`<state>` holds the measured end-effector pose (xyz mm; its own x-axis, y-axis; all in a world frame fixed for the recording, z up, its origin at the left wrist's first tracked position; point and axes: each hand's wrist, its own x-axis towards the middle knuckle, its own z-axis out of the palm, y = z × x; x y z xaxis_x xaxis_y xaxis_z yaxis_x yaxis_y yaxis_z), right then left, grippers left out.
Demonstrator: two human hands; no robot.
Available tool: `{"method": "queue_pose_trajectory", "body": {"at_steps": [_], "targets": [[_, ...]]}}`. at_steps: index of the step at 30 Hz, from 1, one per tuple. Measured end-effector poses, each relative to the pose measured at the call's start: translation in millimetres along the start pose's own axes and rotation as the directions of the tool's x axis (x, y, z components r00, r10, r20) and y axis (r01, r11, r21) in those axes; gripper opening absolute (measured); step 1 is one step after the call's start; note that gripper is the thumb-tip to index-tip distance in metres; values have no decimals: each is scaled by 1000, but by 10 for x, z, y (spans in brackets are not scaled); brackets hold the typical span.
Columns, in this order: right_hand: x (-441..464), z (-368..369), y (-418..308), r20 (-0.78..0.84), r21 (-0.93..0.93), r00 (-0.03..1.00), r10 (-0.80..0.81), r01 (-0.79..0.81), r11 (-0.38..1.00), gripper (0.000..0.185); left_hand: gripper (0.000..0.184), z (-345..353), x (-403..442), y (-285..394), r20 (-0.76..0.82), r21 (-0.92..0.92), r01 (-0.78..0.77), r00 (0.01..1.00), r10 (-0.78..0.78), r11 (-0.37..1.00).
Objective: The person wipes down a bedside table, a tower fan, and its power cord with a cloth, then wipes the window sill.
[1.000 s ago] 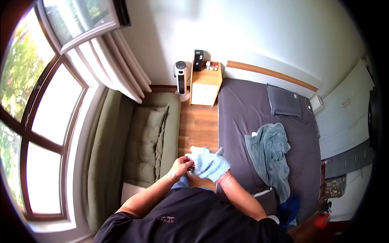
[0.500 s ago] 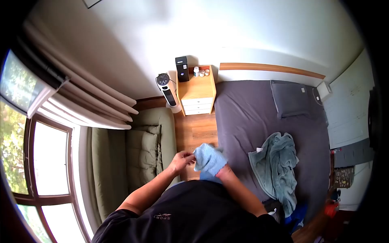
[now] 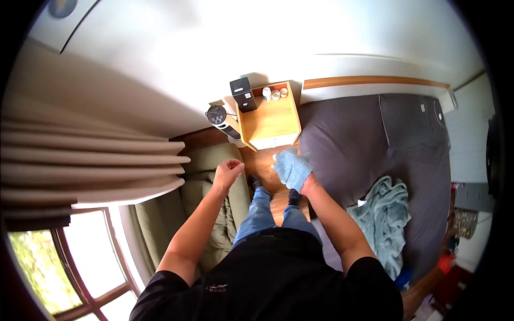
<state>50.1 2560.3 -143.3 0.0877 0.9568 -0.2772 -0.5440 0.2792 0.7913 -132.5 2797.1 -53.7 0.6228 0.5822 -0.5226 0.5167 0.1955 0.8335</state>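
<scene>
A fluffy light-blue mitt-like cloth (image 3: 293, 167) covers my right hand (image 3: 294, 174) down to the wrist. The fingers inside are hidden, so their pose cannot be made out. My left hand (image 3: 230, 172) is bare, raised to the left of the blue cloth and apart from it. Its fingers are curled together, with nothing visible in them. Both arms reach forward above the wooden floor (image 3: 278, 206), between the sofa and the bed.
A green sofa (image 3: 160, 224) stands left, below a curtain (image 3: 96, 166). Ahead are a tower fan (image 3: 227, 125) and a wooden nightstand (image 3: 270, 120) bearing a black box (image 3: 243, 95) and small jars. The grey bed (image 3: 342, 139) at right holds a pillow (image 3: 409, 123) and crumpled teal blanket (image 3: 385, 219).
My left hand has left the edge of the blue cloth and moved away from it. My right hand, still covered, has moved forward and right. The view has turned, and my legs now show.
</scene>
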Motion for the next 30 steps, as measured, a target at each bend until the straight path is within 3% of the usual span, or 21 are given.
{"method": "queue_pose_trajectory", "body": {"at_steps": [1, 2, 3, 4, 6, 7, 8, 10, 12, 14, 15, 16, 18, 20, 22, 23, 24, 26, 28, 29, 30], "targets": [[279, -184, -247, 117, 237, 986, 122, -147, 960, 45, 31, -180, 361, 138, -33, 162, -62, 997, 68, 985], [493, -196, -320, 122, 245, 986, 113, -141, 959, 45, 35, -258, 613, 206, -88, 286, -97, 988, 127, 953], [604, -215, -394, 162, 828, 987, 0, -136, 544, 44, 40, -259, 787, 311, -92, 372, -133, 979, 179, 919], [782, -224, -387, 109, 978, 988, -112, -127, -168, 45, 44, -341, 1021, 423, -96, 461, -153, 971, 220, 874], [878, 368, 301, 35, 876, 971, -237, -144, -460, 45, 58, -356, 1504, 374, -81, 408, -122, 982, 169, 905], [923, 706, 686, -2, 792, 955, -297, -180, -583, 46, 69, -487, 1778, 587, -100, 501, -128, 974, 204, 856], [1013, 680, 594, -2, 777, 954, -301, -188, -600, 46, 80, -520, 2039, 617, -123, 576, -119, 966, 229, 809], [1069, 626, 398, 174, 916, 956, 235, -69, -394, 34, 99, -517, 2494, 649, -137, 575, -79, 972, 191, 815], [1138, 619, 238, 176, 951, 953, 248, -99, -292, 36, 117, -437, 2876, 514, -131, 564, -49, 980, 147, 824], [1180, 738, 317, 176, 984, 942, 284, -159, -84, 41, 130, -497, 3308, 473, -102, 587, -181, 951, 293, 789], [1127, 698, 330, 582, 761, 733, 352, -338, -554, 29, 133, -370, 3222, 734, -52, 401, -250, 954, 294, 881], [1053, 630, 326, 579, 761, 739, 345, -337, -555, 29, 129, -301, 3362, 567, -91, 445, -192, 962, 257, 875], [874, 750, 343, 394, 792, 915, -84, -384, -474, 17, 124, -288, 3575, 474, 71, 51, -288, 956, 284, 956], [815, 665, 31, 370, 843, 929, -6, -339, -419, 12, 116, -126, 3635, 309, 55, -26, -272, 960, 273, 962], [797, 670, -121, 315, 916, 936, 157, -257, -308, 13, 107, -57, 3561, 513, -15, 197, -358, 930, 368, 913], [811, 704, -109, 308, 917, 938, 159, -248, -313, 13, 101, 34, 3407, 692, 13, 112, -309, 951, 309, 944], [868, 806, -80, 313, 908, 936, 164, -243, -341, 8, 103, 106, 3518, 494, 14, 223, -485, 869, 495, 846], [919, 946, -71, 324, 898, 932, 163, -249, -362, 5, 98, 186, 3490, 525, -51, 57, -452, 889, 455, 890], [873, 1061, -76, 539, 440, 841, 49, -231, -868, 10, 100, 318, 3199, 761, -52, 163, -500, 856, 514, 850], [843, 1119, -92, 594, 120, 803, -57, -158, -980, 16, 99, 360, 3045, 821, 36, 242, -563, 819, 572, 790], [829, 1136, -112, 591, -212, 788, -170, -52, -976, 21, 99, 313, 2848, 825, 110, 320, -610, 784, 611, 725]]}}
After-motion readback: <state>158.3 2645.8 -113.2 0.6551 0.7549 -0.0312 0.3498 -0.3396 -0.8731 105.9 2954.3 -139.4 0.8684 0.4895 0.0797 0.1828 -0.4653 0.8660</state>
